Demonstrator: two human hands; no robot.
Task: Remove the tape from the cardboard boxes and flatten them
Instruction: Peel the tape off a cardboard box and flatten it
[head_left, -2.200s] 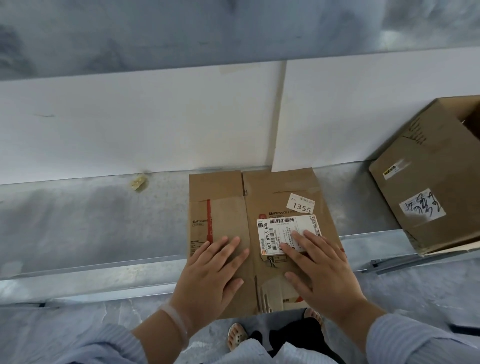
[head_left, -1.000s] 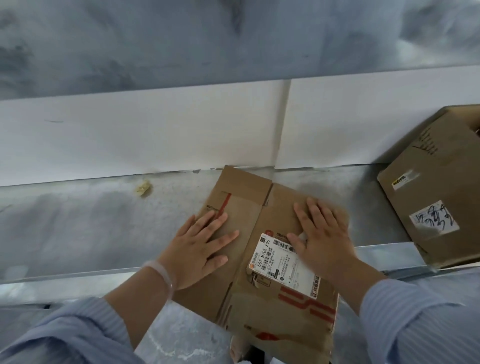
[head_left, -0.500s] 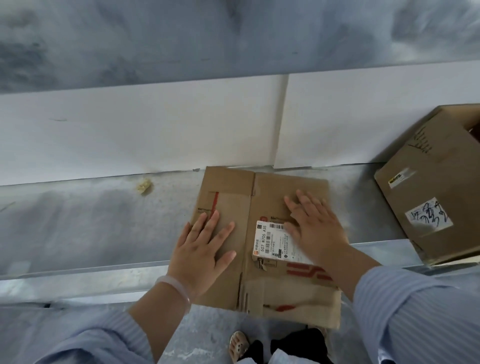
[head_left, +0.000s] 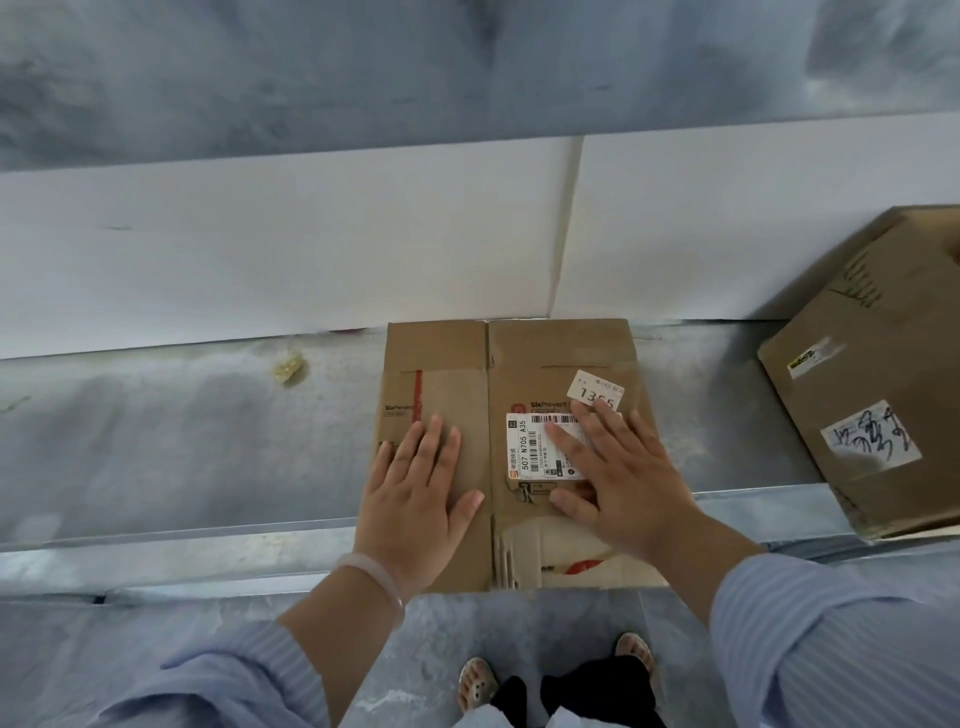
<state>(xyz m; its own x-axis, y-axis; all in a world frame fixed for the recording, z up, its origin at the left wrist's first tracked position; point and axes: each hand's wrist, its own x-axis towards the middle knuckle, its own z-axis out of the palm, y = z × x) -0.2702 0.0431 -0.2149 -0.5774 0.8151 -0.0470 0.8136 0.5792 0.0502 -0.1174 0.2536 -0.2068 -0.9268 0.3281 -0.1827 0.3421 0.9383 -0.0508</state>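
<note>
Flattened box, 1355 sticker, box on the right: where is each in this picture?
Flattened box (head_left: 550, 345): head view, on its bare upper flap.
1355 sticker (head_left: 594, 391): head view, on its middle.
Box on the right (head_left: 883, 364): head view, on its brown side face.

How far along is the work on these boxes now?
Done: the flattened box lies flat on the metal ledge. In hand: the left hand and right hand press it with open palms. Left: the second box at the right is not yet flattened.

Brown flattened box (head_left: 545, 364) with red stripe (head_left: 418, 395), white label (head_left: 530, 441); blue-striped sleeves (head_left: 831, 639).
</note>
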